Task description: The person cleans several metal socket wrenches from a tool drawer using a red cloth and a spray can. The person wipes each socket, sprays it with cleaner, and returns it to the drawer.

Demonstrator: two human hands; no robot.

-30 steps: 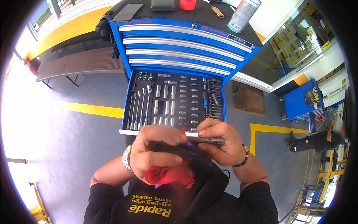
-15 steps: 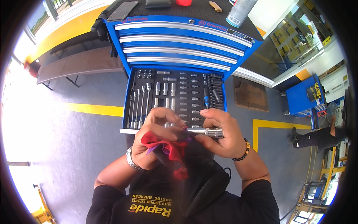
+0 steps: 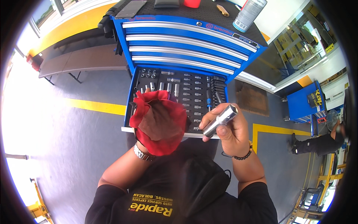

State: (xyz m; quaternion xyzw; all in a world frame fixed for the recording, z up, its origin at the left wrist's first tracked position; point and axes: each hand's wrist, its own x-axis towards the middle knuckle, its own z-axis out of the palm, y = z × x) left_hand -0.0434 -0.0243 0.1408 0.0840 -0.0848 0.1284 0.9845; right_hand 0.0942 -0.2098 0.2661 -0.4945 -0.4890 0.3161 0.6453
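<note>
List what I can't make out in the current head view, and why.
In the head view:
Left hand: mostly covered by the red cloth, its grip unclear.
Wrenches: lower parts hidden behind that cloth.
Long socket: partly hidden by the right hand.
Spray can and red container: tops cut off by the upper edge.
Co-worker: head blurred near the picture's right rim.

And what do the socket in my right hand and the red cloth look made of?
The socket looks like polished metal, probably chromed steel, given its bright highlights. The red cloth seems soft, matte fabric, creasing loosely; fibre unclear.
</note>
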